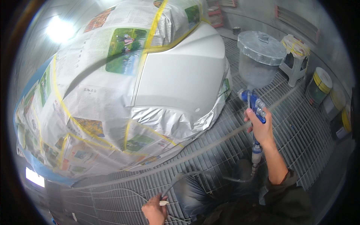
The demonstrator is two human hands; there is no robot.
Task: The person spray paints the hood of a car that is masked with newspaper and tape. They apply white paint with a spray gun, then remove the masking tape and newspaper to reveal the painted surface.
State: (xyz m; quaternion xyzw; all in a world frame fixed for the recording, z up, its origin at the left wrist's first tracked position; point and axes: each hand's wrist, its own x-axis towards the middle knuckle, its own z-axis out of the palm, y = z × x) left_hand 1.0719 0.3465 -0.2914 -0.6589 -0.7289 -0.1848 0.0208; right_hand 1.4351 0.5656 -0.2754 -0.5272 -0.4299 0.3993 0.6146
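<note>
My right hand [263, 131] is wrapped round the handle of a blue spray gun [252, 100], with a finger by its trigger. A large translucent paint cup [258, 69] with a grey lid sits on top of the gun. Below the handle hangs a small inline air filter [256, 153], joined to a grey air hose [195, 173]. My left hand [154, 212], low and left of my legs, is closed on this hose; a small white piece [164, 203] shows beside its fingers. Ahead, a bare white car panel [176, 78] shows between newspaper masking [93, 67] and yellow tape.
A metal grating floor [296, 135] runs beneath me. At the right stand a taped-over plastic stool [295, 62] and several paint buckets, one with a yellow band [321, 83]. Vents [297, 22] line the back wall. The hose crosses in front of my knees.
</note>
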